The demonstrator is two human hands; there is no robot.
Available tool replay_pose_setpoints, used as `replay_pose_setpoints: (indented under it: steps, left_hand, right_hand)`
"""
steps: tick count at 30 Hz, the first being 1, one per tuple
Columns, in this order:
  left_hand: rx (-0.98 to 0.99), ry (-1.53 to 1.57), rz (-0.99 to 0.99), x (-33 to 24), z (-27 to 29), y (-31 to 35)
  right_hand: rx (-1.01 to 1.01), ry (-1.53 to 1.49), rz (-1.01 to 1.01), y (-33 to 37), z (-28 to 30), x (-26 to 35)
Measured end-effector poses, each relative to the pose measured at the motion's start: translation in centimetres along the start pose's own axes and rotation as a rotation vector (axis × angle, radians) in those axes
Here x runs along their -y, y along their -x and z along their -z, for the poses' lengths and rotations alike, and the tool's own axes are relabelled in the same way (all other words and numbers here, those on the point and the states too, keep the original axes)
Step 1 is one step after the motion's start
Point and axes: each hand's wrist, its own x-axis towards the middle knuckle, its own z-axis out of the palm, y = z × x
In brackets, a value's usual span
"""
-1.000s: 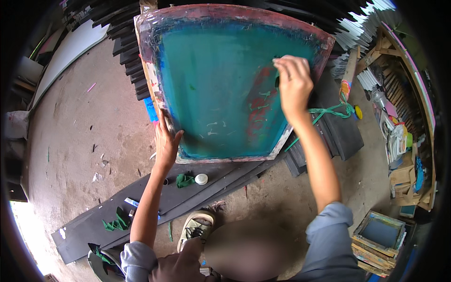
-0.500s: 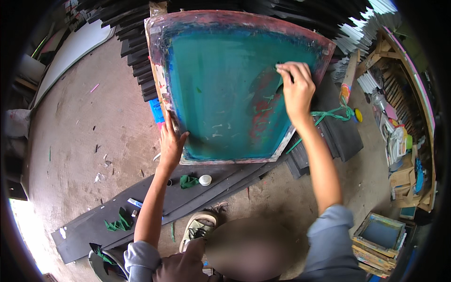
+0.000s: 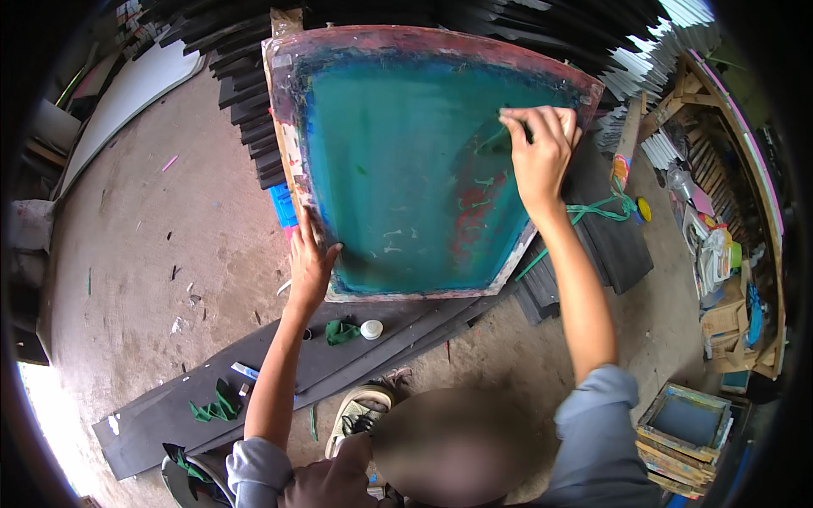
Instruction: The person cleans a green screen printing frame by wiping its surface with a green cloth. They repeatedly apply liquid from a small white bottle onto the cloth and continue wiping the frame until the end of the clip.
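A large screen-printing frame (image 3: 406,169) with green mesh and paint-stained edges stands tilted in front of me. My left hand (image 3: 312,267) lies against its lower left edge, fingers stretched along the side and thumb over the front. Near the upper right of the mesh, my right hand (image 3: 544,148) pinches with thumb and fingertips. Some dark green stuff shows beside those fingertips, too small to name. Below them, a red patch with pale marks (image 3: 470,216) runs down the mesh.
Stacked black sheets (image 3: 246,118) rise behind the frame; more black boards (image 3: 161,415) lie below it. On these are green scraps (image 3: 341,331), a white round lid (image 3: 371,329) and a blue-white tube (image 3: 246,371). Small wooden frames (image 3: 686,423) are piled at lower right.
My right hand has shifted slightly right, its fingers still pinched. More green shows below its fingertips. The left hand stays on the frame's edge.
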Motion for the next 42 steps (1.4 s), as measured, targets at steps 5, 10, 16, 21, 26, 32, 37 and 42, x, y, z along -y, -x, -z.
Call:
replay_pose_setpoints:
  steps: [5, 10, 16, 21, 26, 32, 37, 42]
  left_hand:
    - [-0.034, -0.045, -0.037, 0.4, 0.2, 0.2]
    - [-0.037, -0.049, -0.051, -0.1, -0.2, 0.2]
    - [-0.061, -0.038, -0.081, 0.5, -0.2, 0.3]
    - [-0.063, -0.052, -0.079, 0.5, -0.4, 0.2]
    - [-0.056, -0.055, -0.082, 0.8, -0.1, 0.2]
    - [-0.036, -0.053, -0.086, 0.2, 0.0, 0.1]
    - [-0.046, -0.045, -0.095, 0.2, -0.6, 0.2]
    - [-0.044, -0.084, -0.073, 1.0, 0.4, 0.3]
  right_hand:
    - [0.251, -0.159, 0.41, 0.4, -0.9, 0.7]
    - [0.206, -0.093, 0.244, 1.3, -0.9, 1.0]
    - [0.305, -0.071, 0.502, 1.6, -0.4, 1.1]
    - [0.392, -0.264, 0.349, 7.8, -1.0, 2.9]
    - [0.292, -0.122, 0.354, 4.6, 0.2, 0.8]
    - [0.391, -0.114, 0.518, 10.0, -0.6, 1.4]
    - [0.173, 0.048, 0.029, 8.0, 0.5, -0.5]
    - [0.342, -0.072, 0.45, 8.0, 0.4, -0.3]
